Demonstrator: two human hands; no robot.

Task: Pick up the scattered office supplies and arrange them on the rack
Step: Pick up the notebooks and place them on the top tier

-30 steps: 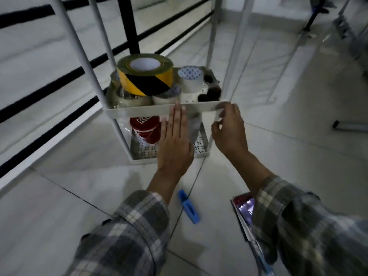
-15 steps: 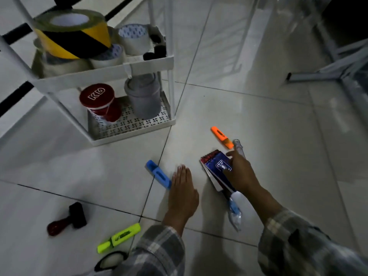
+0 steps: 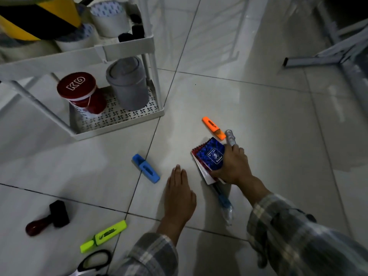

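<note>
My right hand point(image 3: 232, 167) grips a small stack of spiral notepads point(image 3: 210, 155) with a blue cover, lifted at one edge off the floor tiles. A clear packet of pens point(image 3: 225, 204) lies under the stack and runs past it on both ends. My left hand point(image 3: 180, 196) rests flat on the floor, fingers together, holding nothing. Scattered around are an orange highlighter point(image 3: 213, 128), a blue highlighter point(image 3: 146, 168), a yellow highlighter point(image 3: 103, 236), a red-handled stamp point(image 3: 48, 218) and black-handled scissors point(image 3: 95, 261). The white rack point(image 3: 127, 46) stands at the upper left.
The rack's upper shelf holds tape rolls, one yellow and black point(image 3: 37, 14). Its bottom shelf holds a red KD tub point(image 3: 79, 90) and a grey lidded cup point(image 3: 128, 82). Metal furniture legs point(image 3: 326, 56) cross the floor at the upper right.
Both hands left the rack's shelf edge and came down to the floor. My right hand closed on the notepad stack and tipped it up; my left hand settled flat on the tile.
</note>
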